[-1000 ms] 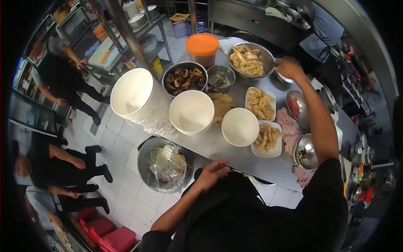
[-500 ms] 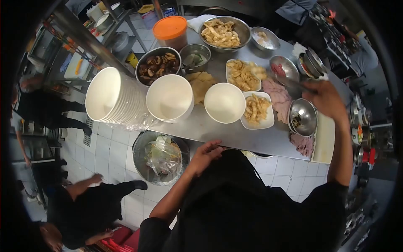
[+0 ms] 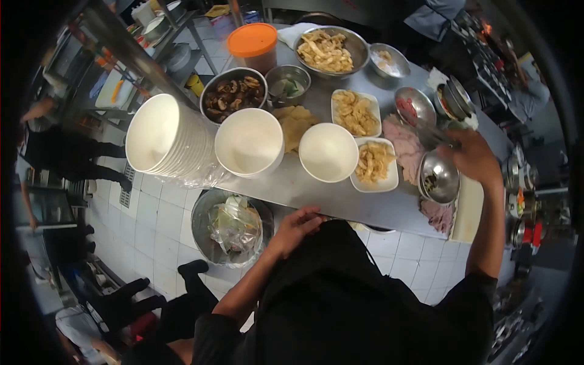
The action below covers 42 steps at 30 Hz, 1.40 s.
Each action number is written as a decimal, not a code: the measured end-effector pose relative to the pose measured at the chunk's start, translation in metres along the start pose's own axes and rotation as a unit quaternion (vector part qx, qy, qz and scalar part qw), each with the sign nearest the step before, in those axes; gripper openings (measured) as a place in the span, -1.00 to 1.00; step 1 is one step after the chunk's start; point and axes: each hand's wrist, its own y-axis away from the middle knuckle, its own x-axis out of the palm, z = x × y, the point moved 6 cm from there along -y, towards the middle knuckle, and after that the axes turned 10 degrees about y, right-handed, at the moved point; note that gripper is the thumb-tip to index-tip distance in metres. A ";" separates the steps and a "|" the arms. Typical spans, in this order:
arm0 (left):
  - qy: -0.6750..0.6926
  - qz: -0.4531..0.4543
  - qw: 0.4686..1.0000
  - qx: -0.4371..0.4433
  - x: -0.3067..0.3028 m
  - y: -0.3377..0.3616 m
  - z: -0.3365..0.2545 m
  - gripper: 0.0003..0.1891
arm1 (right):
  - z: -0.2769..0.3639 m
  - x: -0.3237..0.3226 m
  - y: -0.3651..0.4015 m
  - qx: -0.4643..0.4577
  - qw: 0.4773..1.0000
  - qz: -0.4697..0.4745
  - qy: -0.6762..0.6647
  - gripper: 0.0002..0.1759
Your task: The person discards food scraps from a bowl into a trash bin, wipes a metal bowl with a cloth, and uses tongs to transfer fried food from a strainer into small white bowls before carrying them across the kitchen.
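Note:
My right hand (image 3: 477, 155) is closed around metal tongs (image 3: 429, 129), their tips at the steel bowl (image 3: 424, 100) that holds red shreds (image 3: 410, 108). Pale pink sliced meat (image 3: 404, 143) lies just below the tongs. Close by my right wrist sits another steel bowl (image 3: 447, 179) with a few dark bits inside. Two square white dishes hold yellowish strips (image 3: 354, 114) and paler strips (image 3: 372, 161). My left hand (image 3: 295, 232) rests at the table's front edge, fingers loosely extended and holding nothing. A white paper bowl (image 3: 328, 152) stands left of the dishes.
On the table's left are a stack of paper bowls (image 3: 155, 134), another paper bowl (image 3: 249, 143), a bowl of mushrooms (image 3: 234, 97) and an orange-lidded tub (image 3: 252, 41). A lined bin (image 3: 201, 240) stands on the floor. Several people are around.
The tongs have moved from the upper white dish, where a blurred yellowish piece was at their tips, right to the red-shred bowl. At lower left, a nearby person has shifted.

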 end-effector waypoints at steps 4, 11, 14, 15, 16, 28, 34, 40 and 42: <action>0.017 -0.043 0.999 0.016 -0.005 0.008 -0.001 -0.59 | 0.014 -0.006 -0.107 -0.087 0.990 -0.076 -0.076 -0.62; 0.063 -0.136 0.988 0.040 -0.017 0.029 -0.002 -0.60 | 0.095 -0.015 -0.253 -0.163 0.977 0.051 0.128 -0.65; 0.096 -0.170 0.980 0.048 -0.020 0.036 0.004 -0.61 | 0.125 -0.014 -0.279 -0.228 0.947 0.000 0.227 -0.65; 0.107 -0.180 0.977 0.046 -0.021 0.038 0.006 -0.61 | 0.132 -0.008 -0.284 -0.227 0.937 0.032 0.263 -0.67; 0.108 -0.182 0.976 0.049 -0.022 0.037 0.007 -0.61 | 0.136 -0.003 -0.289 -0.223 0.926 0.061 0.298 -0.69; 0.063 -0.164 0.983 0.048 -0.029 0.030 -0.012 -0.59 | 0.095 0.031 -0.274 -0.221 0.958 -0.011 0.183 -0.73; 0.029 -0.135 0.990 0.024 -0.029 0.017 -0.012 -0.62 | 0.068 -0.005 -0.242 -0.190 0.971 -0.027 0.142 -0.76; -0.009 -0.116 0.993 0.013 -0.029 0.013 -0.014 -0.61 | 0.037 -0.022 -0.218 -0.220 0.968 -0.045 0.113 -0.72; 0.001 -0.118 0.993 0.012 -0.030 0.014 -0.018 -0.61 | 0.033 -0.029 -0.196 -0.175 0.982 0.000 0.071 -0.70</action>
